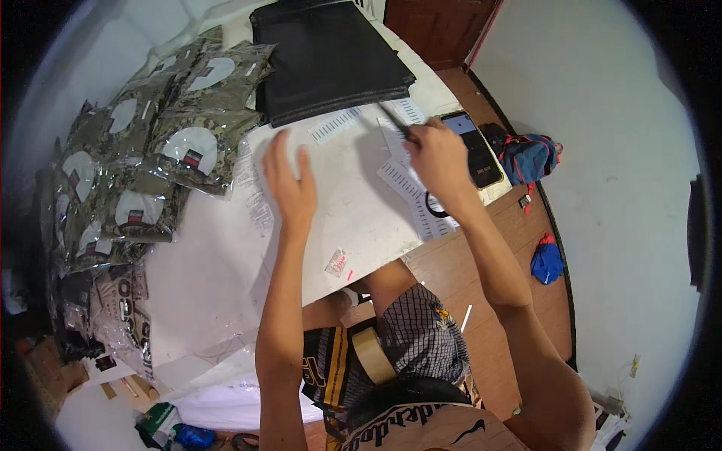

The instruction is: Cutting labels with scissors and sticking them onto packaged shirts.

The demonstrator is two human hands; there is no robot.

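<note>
My left hand (289, 180) hovers at or just above the white tabletop (226, 278), fingers spread and nothing in them. In my right hand (440, 161) is a dark narrow tool (395, 120), its thin end pointing toward the black stack; its kind is not clear. Beneath and around that hand lie white label strips (406, 184) with rows of short dark marks. A black ring (434, 205) shows under my right wrist, partly hidden. Another label strip (336, 125) rests by the near edge of a stack of flat black sheets or bags (331, 64).
Clear-bagged camouflage garments (192, 154) cover the table's left side. A phone (481, 154) lies at the right edge. A tan tape roll (374, 355) is on my lap. Blue bags (530, 156) sit on the floor at right. A small torn label (338, 261) lies near the front edge.
</note>
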